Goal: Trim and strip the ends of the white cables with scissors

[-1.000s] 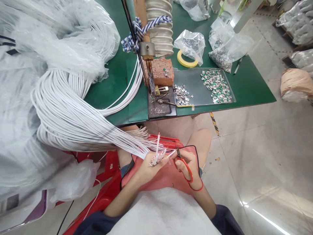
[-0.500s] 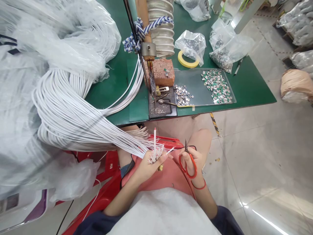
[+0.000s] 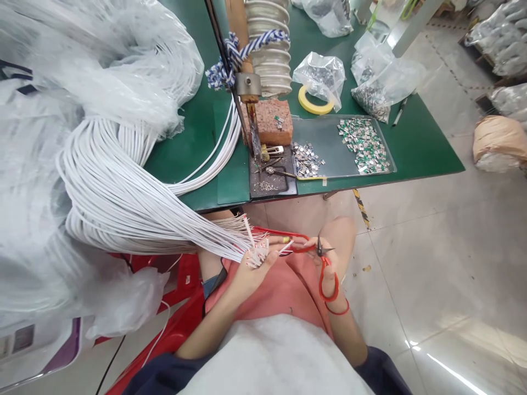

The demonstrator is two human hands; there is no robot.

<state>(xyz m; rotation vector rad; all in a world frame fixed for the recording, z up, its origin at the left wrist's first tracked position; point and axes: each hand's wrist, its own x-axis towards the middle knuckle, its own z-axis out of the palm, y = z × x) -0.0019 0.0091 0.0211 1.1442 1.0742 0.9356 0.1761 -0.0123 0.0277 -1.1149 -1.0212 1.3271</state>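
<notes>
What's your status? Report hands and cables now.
Left hand gripping white cable ends. Right hand holding red-handled scissors, blades open. Plastic sheeting off to the left.

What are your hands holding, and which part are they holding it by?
The left hand grips a bunch of white cables near their frayed ends. The right hand holds red-handled scissors by their red handles.

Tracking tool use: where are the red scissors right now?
In the head view, the red-handled scissors are in the person's right hand, tips up, just right of the white wire ends held in the left hand.
</notes>
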